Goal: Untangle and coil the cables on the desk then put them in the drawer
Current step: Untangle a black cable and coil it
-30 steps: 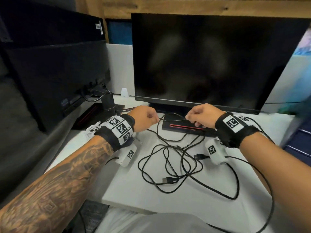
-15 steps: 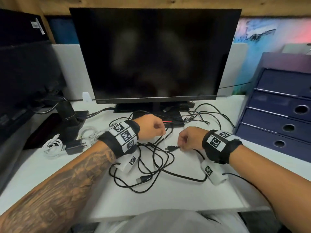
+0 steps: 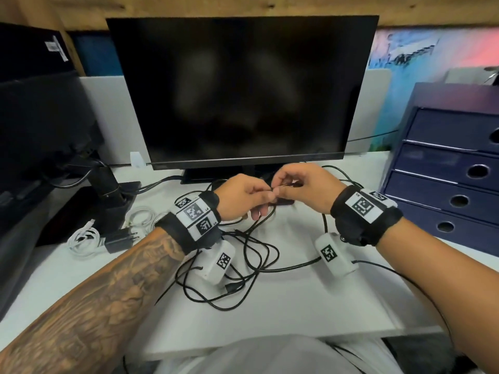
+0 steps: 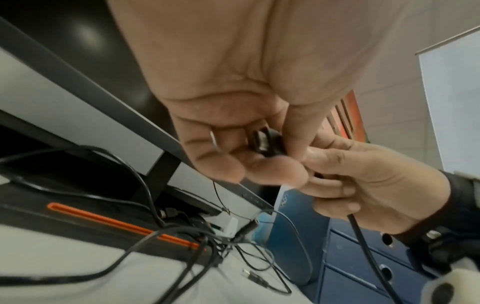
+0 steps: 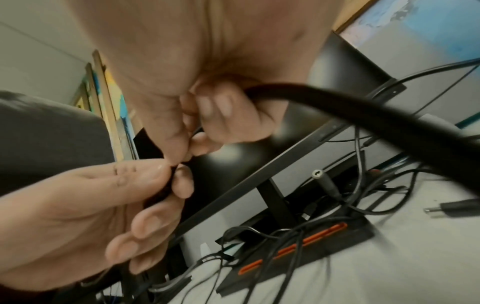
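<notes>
Nearest, a loose tangle of thin black cables (image 3: 243, 265) sprawls on the white counter (image 3: 310, 306). Above it, the left hand (image 3: 243, 197) and right hand (image 3: 302, 190) both pinch one black cable end (image 4: 265, 142) between fingertips: untangling seems underway. Next, draw that strand free before coiling. The dark blue drawer unit (image 3: 445, 179) waits shut, far right.

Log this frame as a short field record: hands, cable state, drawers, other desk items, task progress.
left hand: left hand pinches the black cable near its plug end
right hand: right hand pinches the same cable, close beside the left fingers
cable state: lifted at the hands; the rest lies in a loose tangle on the white desk
drawers: blue drawer unit at desk's right, all visible drawers closed
other items: dark monitor; white cables at left
progress: untangling; nothing coiled or stowed
</notes>
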